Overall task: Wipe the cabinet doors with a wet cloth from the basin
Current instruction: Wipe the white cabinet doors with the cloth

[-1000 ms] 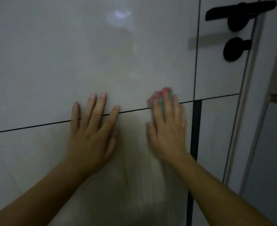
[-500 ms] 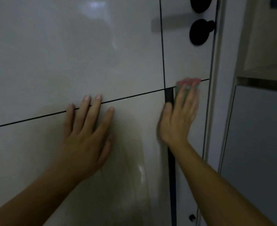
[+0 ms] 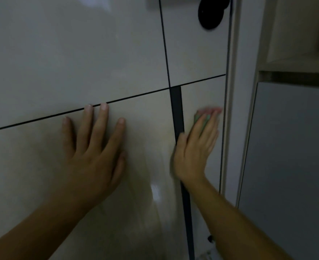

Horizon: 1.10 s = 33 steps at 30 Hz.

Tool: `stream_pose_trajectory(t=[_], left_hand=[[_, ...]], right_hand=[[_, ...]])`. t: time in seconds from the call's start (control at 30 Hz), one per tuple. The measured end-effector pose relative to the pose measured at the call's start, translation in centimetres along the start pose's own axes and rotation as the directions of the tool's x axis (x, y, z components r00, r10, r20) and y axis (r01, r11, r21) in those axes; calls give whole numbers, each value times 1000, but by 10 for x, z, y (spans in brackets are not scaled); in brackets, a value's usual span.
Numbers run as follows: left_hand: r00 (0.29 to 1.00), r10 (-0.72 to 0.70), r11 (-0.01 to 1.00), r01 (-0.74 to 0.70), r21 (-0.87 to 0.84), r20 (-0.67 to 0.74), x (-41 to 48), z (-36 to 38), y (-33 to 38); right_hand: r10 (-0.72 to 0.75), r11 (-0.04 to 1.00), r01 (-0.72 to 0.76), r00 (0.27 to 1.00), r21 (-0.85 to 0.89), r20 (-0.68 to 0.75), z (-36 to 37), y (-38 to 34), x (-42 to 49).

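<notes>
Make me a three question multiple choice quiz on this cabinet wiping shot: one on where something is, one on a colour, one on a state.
1. Where is the cloth?
A. Under the fingers of the right hand, on the narrow lower door
B. Under the left hand
C. On the floor

2. What colour is the vertical strip between the two lower doors?
A. Red
B. Black
C. Yellow

3. How does the left hand lie?
A. Clenched in a fist
B. Pinching the cloth
C. Flat on the wide lower door, fingers straight

Answers:
1 A, green cloth shows between and beside the right fingers.
2 B, the strip is dark against the pale doors.
3 C, the palm and straight fingers press the door, with no cloth under them.
</notes>
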State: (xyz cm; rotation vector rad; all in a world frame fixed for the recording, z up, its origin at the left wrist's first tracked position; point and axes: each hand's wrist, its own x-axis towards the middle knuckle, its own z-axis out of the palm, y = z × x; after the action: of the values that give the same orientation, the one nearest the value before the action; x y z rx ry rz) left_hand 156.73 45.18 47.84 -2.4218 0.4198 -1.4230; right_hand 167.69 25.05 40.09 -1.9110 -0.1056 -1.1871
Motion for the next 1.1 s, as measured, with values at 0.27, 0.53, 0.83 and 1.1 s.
stream_pose_trajectory(t=[0.27, 0.53, 0.83, 1.1], left_hand=[[1000, -5, 1000, 5, -17, 2, -1, 3, 1], [998, 40, 997, -37, -65, 39, -22, 9, 10], [996, 71, 997, -69, -42, 62, -40, 17, 13], [997, 60, 996, -56, -66, 54, -40, 16, 14]], right_hand=[[174, 982, -172, 985, 82, -22, 4, -35, 24], [403, 910, -396, 914, 119, -40, 21, 26, -81], [4, 996, 3, 997, 88, -80, 18, -31, -16], [-192, 981, 192, 981, 28, 2, 3, -24, 21]])
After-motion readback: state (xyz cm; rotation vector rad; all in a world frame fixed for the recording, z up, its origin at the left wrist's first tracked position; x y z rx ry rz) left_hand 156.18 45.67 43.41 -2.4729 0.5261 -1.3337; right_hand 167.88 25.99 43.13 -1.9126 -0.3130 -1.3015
